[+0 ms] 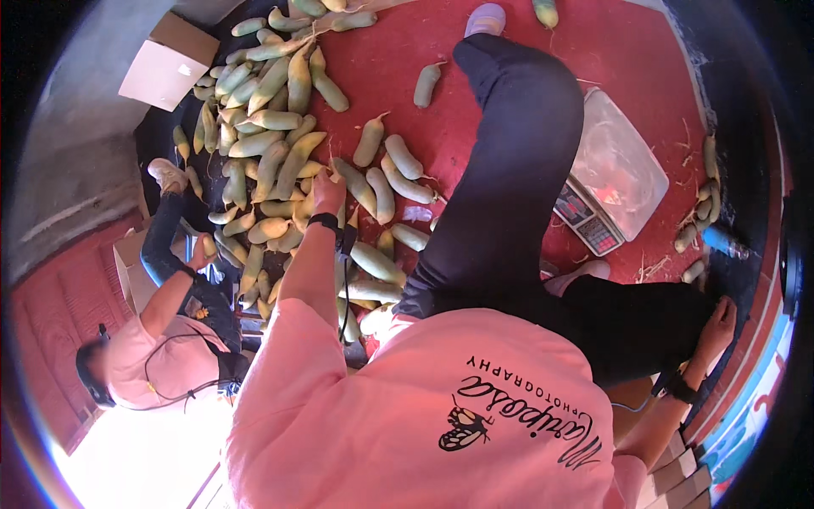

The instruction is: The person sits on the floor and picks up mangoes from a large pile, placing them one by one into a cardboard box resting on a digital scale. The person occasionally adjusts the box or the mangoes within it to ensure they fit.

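My left hand (329, 193) reaches into a heap of green radishes (270, 83), its fingers closed around a radish's pale, root-tipped end. Part of that radish is hidden by the hand. Several loose radishes, such as one greyish-green radish (403, 156), lie just to the right of the hand on a red floor covering (381, 38). On my bent right knee rests my right hand (720, 324), fingers curled, nothing visible in them. Between my legs stands a digital weighing scale (594, 230) with a clear-looking, flat pan (626, 153).
At left sits another person (165, 362), whose hand (202, 253) holds a radish. A cardboard box (159, 73) stands beyond the heap. By the right edge lie a blue bottle (724, 242) and several small radishes (703, 210). One radish (427, 84) lies near my left foot.
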Tool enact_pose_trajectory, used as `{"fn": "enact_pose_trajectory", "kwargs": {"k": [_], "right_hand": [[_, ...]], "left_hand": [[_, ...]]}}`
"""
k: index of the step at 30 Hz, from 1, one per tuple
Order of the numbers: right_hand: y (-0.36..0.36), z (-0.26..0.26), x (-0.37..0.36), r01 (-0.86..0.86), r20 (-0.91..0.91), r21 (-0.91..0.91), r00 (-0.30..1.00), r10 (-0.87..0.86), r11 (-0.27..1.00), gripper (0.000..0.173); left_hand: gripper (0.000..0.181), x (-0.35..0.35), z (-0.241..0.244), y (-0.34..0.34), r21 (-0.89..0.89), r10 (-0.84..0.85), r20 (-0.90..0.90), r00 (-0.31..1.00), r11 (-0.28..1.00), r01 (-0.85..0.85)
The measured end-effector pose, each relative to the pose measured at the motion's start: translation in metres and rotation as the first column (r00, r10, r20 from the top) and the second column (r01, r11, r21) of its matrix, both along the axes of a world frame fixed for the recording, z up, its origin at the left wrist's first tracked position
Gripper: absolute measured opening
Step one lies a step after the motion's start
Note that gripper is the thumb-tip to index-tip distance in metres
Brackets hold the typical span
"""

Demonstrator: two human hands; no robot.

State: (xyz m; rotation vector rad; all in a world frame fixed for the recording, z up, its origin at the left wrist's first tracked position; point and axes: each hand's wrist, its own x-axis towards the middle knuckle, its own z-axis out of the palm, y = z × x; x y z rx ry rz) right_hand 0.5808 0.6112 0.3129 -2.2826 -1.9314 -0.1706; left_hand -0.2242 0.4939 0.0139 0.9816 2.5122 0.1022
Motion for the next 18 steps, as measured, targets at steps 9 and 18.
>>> {"fn": "enact_pose_trajectory", "kwargs": {"k": [9, 18], "right_hand": [[0.012, -0.008, -0.003, -0.008, 0.002, -0.037, 1.0, 0.008, 0.999, 0.026], [0.002, -0.007, -0.006, 0.007, -0.052, 0.054, 0.999, -0.004, 0.999, 0.025]], "left_hand": [[0.041, -0.067, -0.095, -0.006, -0.194, -0.289, -0.096, 0.952, 0.944, 0.267], [0.022, 0.028, -0.048, -0.055, -0.02, -0.688, -0.228, 0.689, 0.711, 0.703]]}}
